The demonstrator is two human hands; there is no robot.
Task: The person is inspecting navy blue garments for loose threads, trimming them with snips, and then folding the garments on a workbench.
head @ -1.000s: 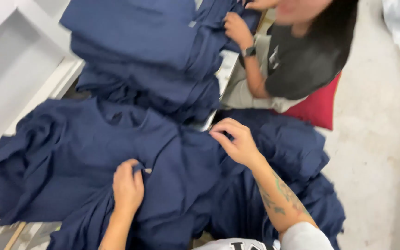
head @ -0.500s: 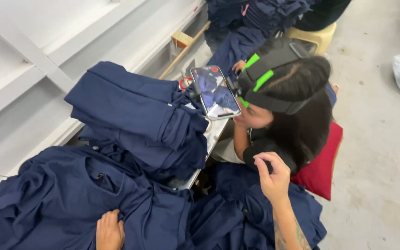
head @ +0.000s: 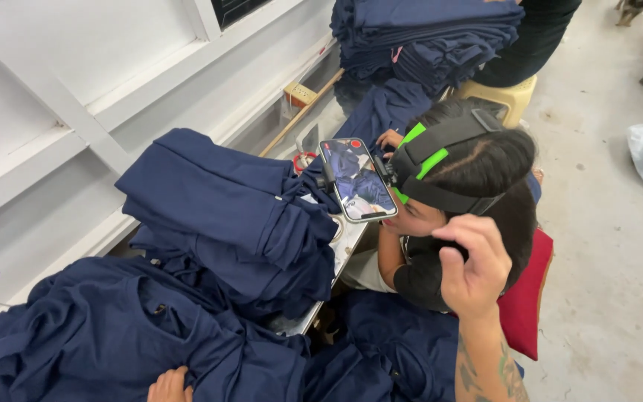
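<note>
My left hand [head: 170, 386] rests at the bottom edge on a rumpled navy blue garment [head: 98, 335] spread over the table; only its knuckles show. My right hand [head: 472, 266] is raised in the air with the fingers curled, close to the head of a co-worker [head: 455, 186] who sits beside me. Nothing shows inside that hand. The co-worker wears a black and green head strap with a phone [head: 357, 180] mounted in front of it. A stack of folded navy garments [head: 232, 212] lies on the table beyond my left hand.
A taller pile of folded navy clothing [head: 426, 37] stands at the far end, by a yellow stool [head: 504, 95] and another seated person. A white wall with ledges [head: 76, 126] runs on the left. More navy cloth [head: 388, 350] lies below. A red cushion [head: 530, 298] backs the co-worker.
The view has swung upward and farther along the table. My right hand left the garment and rose beside the co-worker's head. My left hand stayed on the cloth.
</note>
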